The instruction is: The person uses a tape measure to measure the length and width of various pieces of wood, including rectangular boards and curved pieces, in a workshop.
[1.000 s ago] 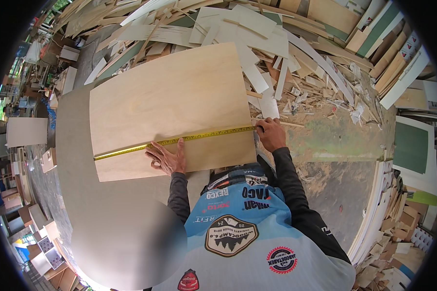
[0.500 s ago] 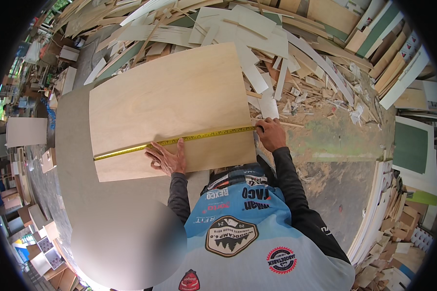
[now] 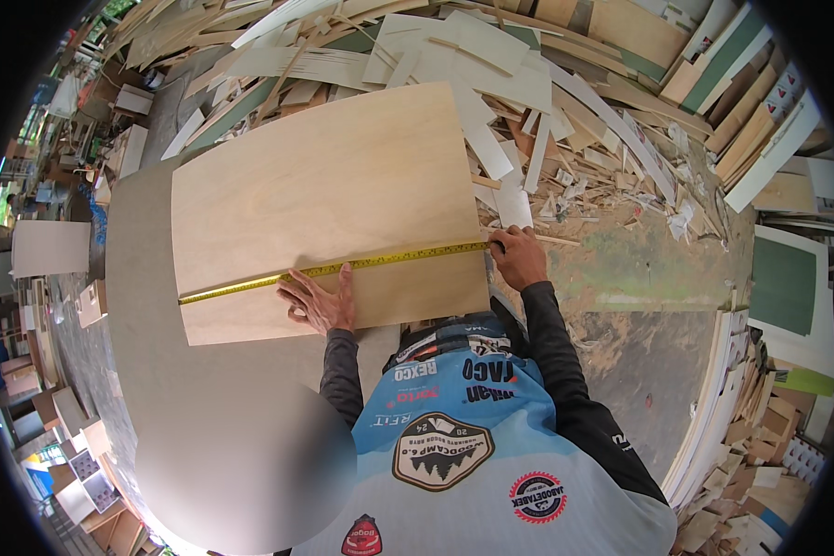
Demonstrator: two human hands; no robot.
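The step in hand looks to be measuring the pale tan rectangular plywood sheet (image 3: pixel 324 185), which lies inside the left edge of the smooth grey tabletop (image 3: pixel 142 259). A long yellow metal tape measure (image 3: pixel 408 257) spans it, left edge to right edge. The left hand (image 3: pixel 320 304) has its fingers spread, thumb and forefinger at the tape; the right hand (image 3: pixel 522 257) pinches the tape's right end at the sheet's right edge. The next move probably calls for a taut tape and a careful reading there
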